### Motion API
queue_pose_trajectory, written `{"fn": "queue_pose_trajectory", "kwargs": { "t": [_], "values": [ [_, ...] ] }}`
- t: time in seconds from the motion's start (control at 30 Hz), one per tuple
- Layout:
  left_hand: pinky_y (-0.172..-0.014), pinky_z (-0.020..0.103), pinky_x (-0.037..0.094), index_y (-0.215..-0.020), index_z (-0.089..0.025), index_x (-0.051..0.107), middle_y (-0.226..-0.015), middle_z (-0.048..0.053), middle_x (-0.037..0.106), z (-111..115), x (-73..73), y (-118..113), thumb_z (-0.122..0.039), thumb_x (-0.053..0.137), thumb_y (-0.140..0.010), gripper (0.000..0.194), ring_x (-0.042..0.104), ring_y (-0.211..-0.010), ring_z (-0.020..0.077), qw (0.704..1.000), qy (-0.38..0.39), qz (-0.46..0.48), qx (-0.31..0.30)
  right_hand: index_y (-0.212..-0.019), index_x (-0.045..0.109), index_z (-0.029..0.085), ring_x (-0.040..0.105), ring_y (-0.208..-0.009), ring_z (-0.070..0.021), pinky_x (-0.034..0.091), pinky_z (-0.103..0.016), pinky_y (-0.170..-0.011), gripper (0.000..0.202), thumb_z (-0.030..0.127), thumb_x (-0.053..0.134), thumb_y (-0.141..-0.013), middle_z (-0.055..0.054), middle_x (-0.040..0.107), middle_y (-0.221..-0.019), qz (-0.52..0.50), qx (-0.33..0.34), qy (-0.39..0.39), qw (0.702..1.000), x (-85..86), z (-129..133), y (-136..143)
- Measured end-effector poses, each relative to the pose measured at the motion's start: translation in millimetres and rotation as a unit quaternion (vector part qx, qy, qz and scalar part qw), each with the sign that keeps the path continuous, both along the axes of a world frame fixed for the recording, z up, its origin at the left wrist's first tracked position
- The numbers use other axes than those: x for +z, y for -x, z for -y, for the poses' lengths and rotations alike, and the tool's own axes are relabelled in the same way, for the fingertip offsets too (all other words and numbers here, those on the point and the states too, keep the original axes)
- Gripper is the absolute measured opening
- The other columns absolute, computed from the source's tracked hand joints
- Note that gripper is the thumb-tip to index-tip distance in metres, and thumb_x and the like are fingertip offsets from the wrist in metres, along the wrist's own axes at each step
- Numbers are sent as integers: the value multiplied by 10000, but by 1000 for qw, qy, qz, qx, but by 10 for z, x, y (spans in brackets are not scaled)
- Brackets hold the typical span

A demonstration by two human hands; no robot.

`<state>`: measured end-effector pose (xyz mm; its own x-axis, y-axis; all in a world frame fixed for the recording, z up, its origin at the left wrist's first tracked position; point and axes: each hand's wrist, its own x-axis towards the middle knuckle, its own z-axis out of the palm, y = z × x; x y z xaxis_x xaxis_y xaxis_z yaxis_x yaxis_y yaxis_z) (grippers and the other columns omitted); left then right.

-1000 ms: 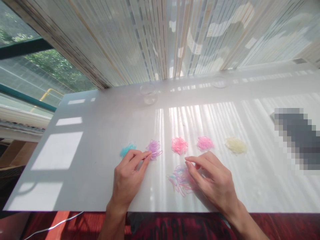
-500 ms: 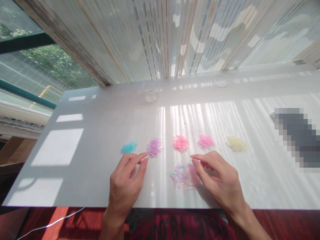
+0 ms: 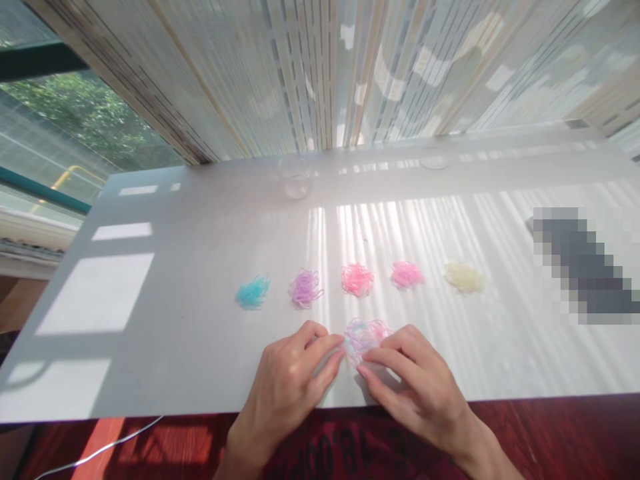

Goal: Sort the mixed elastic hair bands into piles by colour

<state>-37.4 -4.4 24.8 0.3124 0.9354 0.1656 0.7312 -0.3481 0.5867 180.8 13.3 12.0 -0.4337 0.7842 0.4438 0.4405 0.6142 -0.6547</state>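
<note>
A mixed pile of small rubber bands (image 3: 365, 333), pastel pink, purple and blue, lies near the front of the table between my two hands. My left hand (image 3: 295, 373) touches its left edge, thumb and forefinger close together. At the pile's lower right side is my right hand (image 3: 420, 380), its fingers curled and fingertips nearly meeting. Whatever either pinch holds is too small to make out. Behind the pile runs a row of sorted heaps: blue bands (image 3: 253, 293), purple bands (image 3: 305, 289), coral-pink bands (image 3: 357, 279), pink bands (image 3: 407, 275) and pale yellow bands (image 3: 464, 277).
A clear round container (image 3: 296, 179) stands near the back of the white table (image 3: 200, 267), with a clear lid (image 3: 434, 159) farther right. A pixelated dark object (image 3: 585, 267) lies at the right. Striped curtains (image 3: 300, 73) hang along the back edge.
My left hand has moved right, from beside the purple bands to the mixed pile. My right hand has come down and left onto it. The pile looks more compact, and the view has shifted slightly.
</note>
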Motion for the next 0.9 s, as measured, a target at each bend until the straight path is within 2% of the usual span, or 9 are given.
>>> {"fn": "queue_pose_trajectory", "kwargs": {
  "t": [0.17,0.37,0.53,0.7,0.9],
  "values": [
    [-667,222,528,-1043,-204,697,-878,12,656,-14,-32,-15,-189,570,-1025,129,671,-714,122,1000,-18,23,-7,-1016,688,152,519,-747,-186,473,-317,-670,92,152,706,-926,-47,617,-809,43,-1,-3,999,-10,46,48],
    [-684,218,536,-1021,-219,714,-874,6,657,1,-31,16,-199,585,-1021,131,664,-711,116,999,9,53,-3,-988,694,161,526,-755,-192,459,-328,-700,50,142,667,-951,-46,624,-802,57,-10,3,998,-31,48,48],
    [-694,202,537,-1070,-229,725,-902,12,666,15,-19,32,-187,595,-1018,146,677,-754,111,996,19,87,-6,-955,689,170,523,-750,-192,447,-332,-694,67,125,640,-963,-41,618,-789,52,-16,9,998,-47,48,34],
    [-778,200,557,-1065,-217,714,-961,26,720,24,-31,37,-150,614,-1003,136,706,-851,124,992,25,120,-10,-930,676,165,524,-730,-182,461,-316,-663,71,99,656,-946,-40,613,-768,28,-41,-10,999,-70,51,40],
    [-763,210,575,-1015,-214,713,-909,20,752,7,-27,38,-149,636,-985,105,717,-801,133,990,31,136,8,-937,669,177,554,-726,-167,496,-290,-650,112,66,674,-921,-21,600,-750,-12,-86,-6,996,-54,53,46]
  ]
}}
